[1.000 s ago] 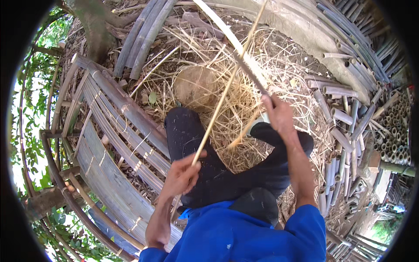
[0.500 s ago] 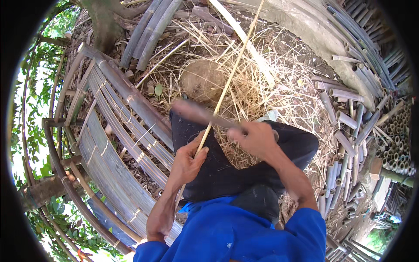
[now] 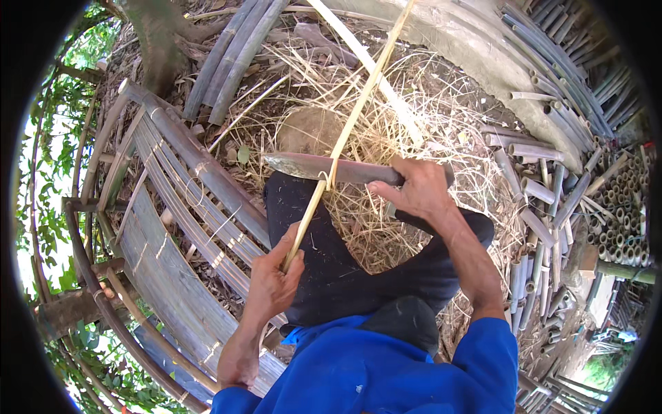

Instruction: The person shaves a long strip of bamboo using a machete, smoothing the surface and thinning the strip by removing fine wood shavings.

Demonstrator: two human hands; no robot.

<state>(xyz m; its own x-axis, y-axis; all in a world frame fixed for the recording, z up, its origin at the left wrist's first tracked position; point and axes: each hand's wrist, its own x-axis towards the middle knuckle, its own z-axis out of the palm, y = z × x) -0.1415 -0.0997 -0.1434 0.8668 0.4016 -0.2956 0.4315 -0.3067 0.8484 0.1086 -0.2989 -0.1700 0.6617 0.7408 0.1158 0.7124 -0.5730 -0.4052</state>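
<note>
Two hands now meet at one bamboo strip [image 3: 345, 141]: within a second my right hand [image 3: 414, 190] swung the big knife [image 3: 314, 167] down from up the strip, so its blade lies across it above my knee. Right fingers [image 3: 386, 190] wrap the handle; left hand [image 3: 276, 279] fingers pinch the strip's lower end.

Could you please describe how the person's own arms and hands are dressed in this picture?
Both hands are bare, with no gloves, rings or watch that I can make out. The left hand and right hand lead back along uncovered forearms to a bright blue shirt, whose short sleeves end above the elbows. The cloth is plain, without visible pattern.
</note>
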